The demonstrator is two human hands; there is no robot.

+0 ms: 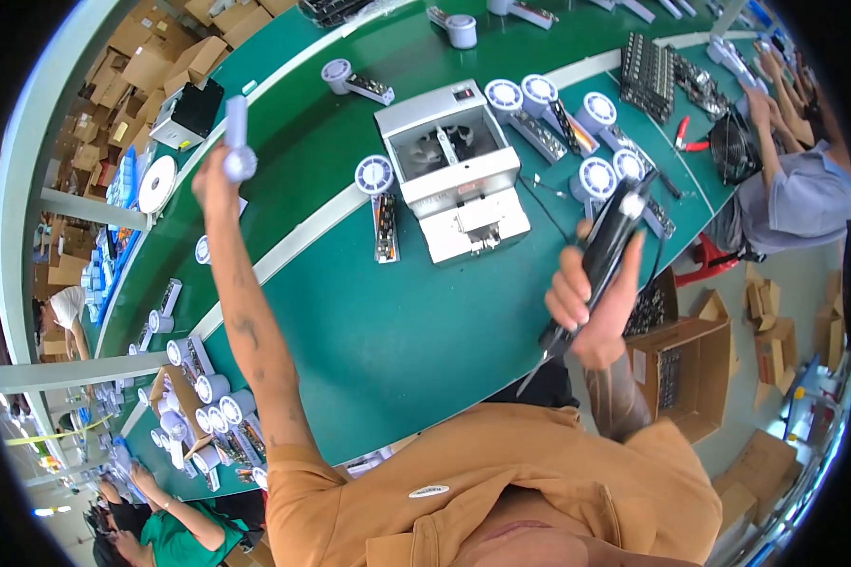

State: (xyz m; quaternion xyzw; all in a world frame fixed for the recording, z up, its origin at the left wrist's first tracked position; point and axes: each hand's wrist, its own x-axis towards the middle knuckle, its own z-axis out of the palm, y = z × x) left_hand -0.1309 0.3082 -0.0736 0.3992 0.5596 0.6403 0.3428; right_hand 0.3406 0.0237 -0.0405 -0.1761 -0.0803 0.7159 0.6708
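My left hand point(215, 180) is stretched out over the green conveyor belt at the left. It grips a pale lilac handheld fan point(240, 163) by its round head, the handle pointing away from me; the fingers are partly hidden. Above the bench's right side, my right hand point(588, 300) is wrapped around a black electric screwdriver point(607, 248). Its thin bit points down toward me, and a cord hangs from its far end. Between my hands stands a silver-white metal machine point(454, 161) with an open top. Just left of it lies an opened fan point(384, 222) with its inner parts showing.
Several opened fans point(598, 178) lie right of the machine, near red-handled pliers point(692, 146). More fans crowd around a cardboard box point(172, 386) at the left. A co-worker point(794, 198) sits at the right. Open cartons point(695, 373) stand on the floor below the bench.
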